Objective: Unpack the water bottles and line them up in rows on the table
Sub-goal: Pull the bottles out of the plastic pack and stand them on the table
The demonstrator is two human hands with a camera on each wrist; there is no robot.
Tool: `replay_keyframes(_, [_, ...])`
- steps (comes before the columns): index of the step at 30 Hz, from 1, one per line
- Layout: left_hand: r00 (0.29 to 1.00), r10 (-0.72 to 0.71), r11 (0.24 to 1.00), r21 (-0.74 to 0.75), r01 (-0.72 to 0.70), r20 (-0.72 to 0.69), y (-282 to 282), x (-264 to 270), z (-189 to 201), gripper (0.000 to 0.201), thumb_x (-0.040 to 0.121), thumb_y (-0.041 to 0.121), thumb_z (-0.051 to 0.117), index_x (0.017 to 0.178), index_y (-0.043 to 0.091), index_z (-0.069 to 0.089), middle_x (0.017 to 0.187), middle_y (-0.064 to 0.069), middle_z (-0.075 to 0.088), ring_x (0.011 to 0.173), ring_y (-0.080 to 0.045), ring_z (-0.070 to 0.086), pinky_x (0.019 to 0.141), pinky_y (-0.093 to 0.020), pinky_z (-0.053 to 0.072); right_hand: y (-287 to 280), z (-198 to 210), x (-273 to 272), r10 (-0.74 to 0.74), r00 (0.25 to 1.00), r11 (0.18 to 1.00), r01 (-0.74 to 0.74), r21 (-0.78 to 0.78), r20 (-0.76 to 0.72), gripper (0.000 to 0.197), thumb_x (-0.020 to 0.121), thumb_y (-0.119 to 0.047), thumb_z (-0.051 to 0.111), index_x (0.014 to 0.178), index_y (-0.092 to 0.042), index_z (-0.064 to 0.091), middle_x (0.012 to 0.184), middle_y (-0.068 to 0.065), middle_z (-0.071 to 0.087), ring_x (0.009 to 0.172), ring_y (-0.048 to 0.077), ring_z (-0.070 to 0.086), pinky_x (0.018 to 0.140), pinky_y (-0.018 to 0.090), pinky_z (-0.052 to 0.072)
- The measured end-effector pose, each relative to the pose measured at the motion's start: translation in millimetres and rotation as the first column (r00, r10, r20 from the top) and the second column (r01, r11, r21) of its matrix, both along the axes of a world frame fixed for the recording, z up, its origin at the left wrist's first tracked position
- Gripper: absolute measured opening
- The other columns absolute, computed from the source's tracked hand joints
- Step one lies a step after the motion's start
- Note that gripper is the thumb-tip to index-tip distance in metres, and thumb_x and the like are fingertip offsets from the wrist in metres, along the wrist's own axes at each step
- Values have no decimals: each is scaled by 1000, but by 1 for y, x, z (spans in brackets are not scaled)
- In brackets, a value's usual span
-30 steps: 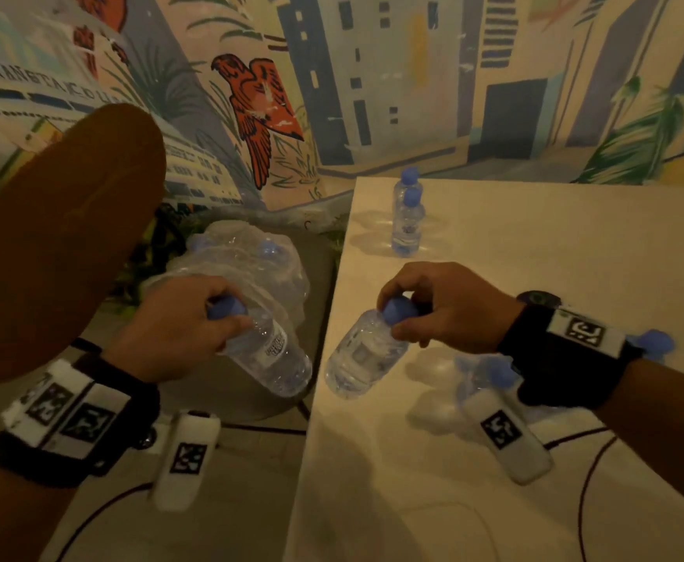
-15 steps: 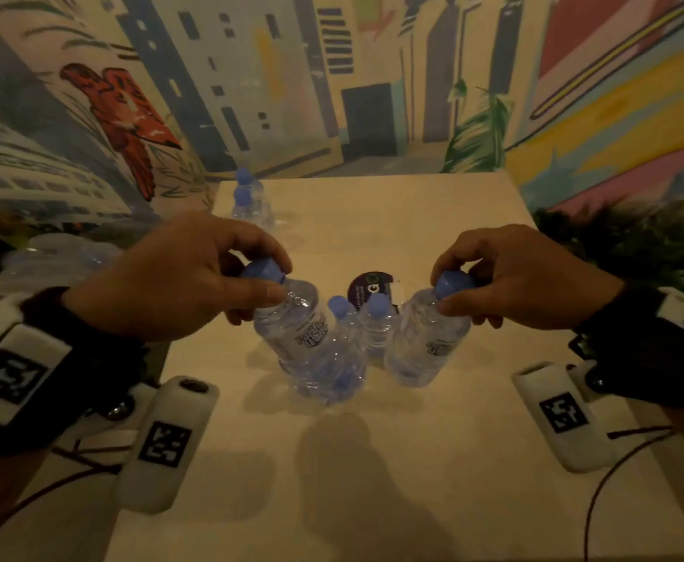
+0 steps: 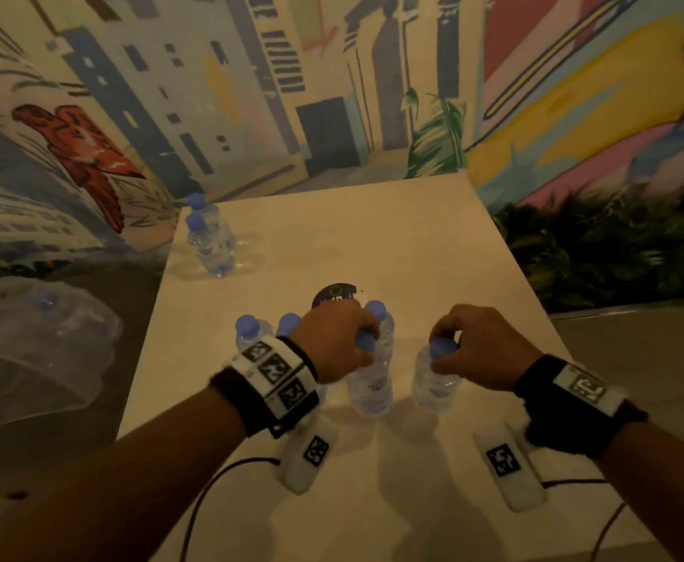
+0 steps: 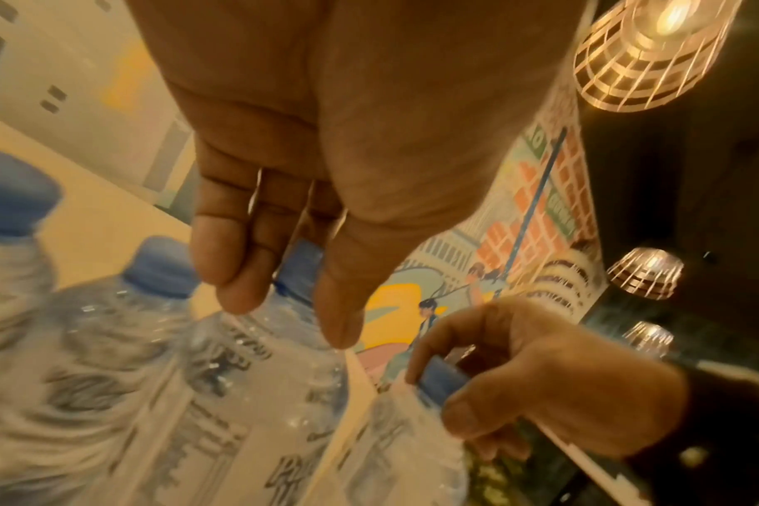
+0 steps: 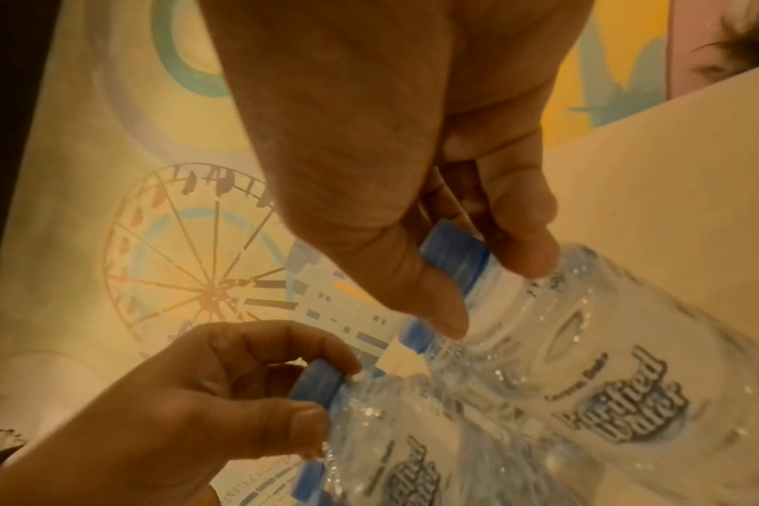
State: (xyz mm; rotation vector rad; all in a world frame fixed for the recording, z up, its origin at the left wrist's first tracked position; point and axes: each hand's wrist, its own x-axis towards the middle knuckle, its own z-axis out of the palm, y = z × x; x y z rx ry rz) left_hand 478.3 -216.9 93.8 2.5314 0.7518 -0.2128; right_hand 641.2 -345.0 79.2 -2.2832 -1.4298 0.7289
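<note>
- Lowered since half a second ago: both bottles, tilted then, now upright on the table [image 3: 433, 245].
- Left hand [image 3: 334, 344] pinching the cap of the middle bottle [image 3: 368, 389]; right hand [image 3: 480, 348] pinching the cap of the bottle at 3 o'clock [image 3: 433, 385].
- Best squared level with the neighbours at 9 o'clock [image 3: 247, 332] before letting go, lest one topple.

bottles [image 3: 251, 338] behind left wrist partly hidden, round dark label [image 3: 334, 296] unreadable, plastic wrap [image 3: 36, 338] cut off at edge
</note>
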Motion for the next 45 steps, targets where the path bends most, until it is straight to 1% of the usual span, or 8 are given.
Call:
replay_keyframes(9, [997,-9,997,69,14,-72,14,-11,-41,32,85,7,59,116,14,64,121,-7,55,108,-26,56,82,-25,39,32,-24,-29,19,999,999,-20,-29,-37,24,72,-12,73,94,-4,70,92,9,57,84,26,56,75,36,48])
replay_keyframes(12, [997,-25,998,60,30,-75,13,-17,-45,30,87,7,56,115,13,65,118,-8,56,105,-28,57,85,-33,45,37,-29,-36,34,998,999,-35,-27,-46,23,74,-12,71,94,-2,69,100,15,62,90,30,60,77,37,49])
replay_keyframes(21, [994,-108,986,126,109,-12,7,-25,-54,27,88,11,53,110,15,67,112,-8,59,98,-29,60,84,-41,50,44,-37,-43,113,994,994,-113,-8,5,17,74,-10,69,90,-4,70,84,6,53,76,21,49,66,27,36])
replay_keyframes(24, [996,-82,977,193,88,-41,7,-24,-56,21,86,17,56,105,15,64,105,-8,60,93,-29,61,77,-37,50,46,-43,-44,164,984,987,-163,-16,70,17,75,-12,68,91,-7,66,84,3,45,75,20,44,56,21,30])
replay_keyframes(29, [998,-13,961,276,31,-64,4,-23,-61,10,85,20,55,89,13,59,94,-9,67,86,-28,65,70,-34,47,46,-52,-44,172,975,985,-168,-34,142,13,79,-15,63,88,-7,61,87,7,48,76,24,50,65,27,35])
replay_keyframes(34, [999,2,961,278,9,-38,2,-21,-62,11,90,18,50,90,11,58,93,-9,67,85,-27,64,69,-33,44,49,-54,-43,191,970,982,-187,-37,152,14,79,-14,64,90,-6,62,88,7,49,77,24,50,67,27,35])
replay_keyframes(40, [1000,0,964,265,8,-29,2,-22,-62,11,91,16,49,91,11,59,95,-10,67,87,-28,64,76,-37,51,49,-55,-42,205,966,979,-201,-44,159,14,79,-13,63,91,-5,62,100,15,59,83,29,54,67,28,36])
replay_keyframes(45, [1000,10,964,266,-2,-28,1,-21,-61,13,91,16,48,90,10,59,94,-11,67,86,-29,64,72,-35,48,49,-54,-43,209,966,978,-205,-45,153,14,80,-12,62,93,-5,62,95,13,54,91,32,57,68,27,35])
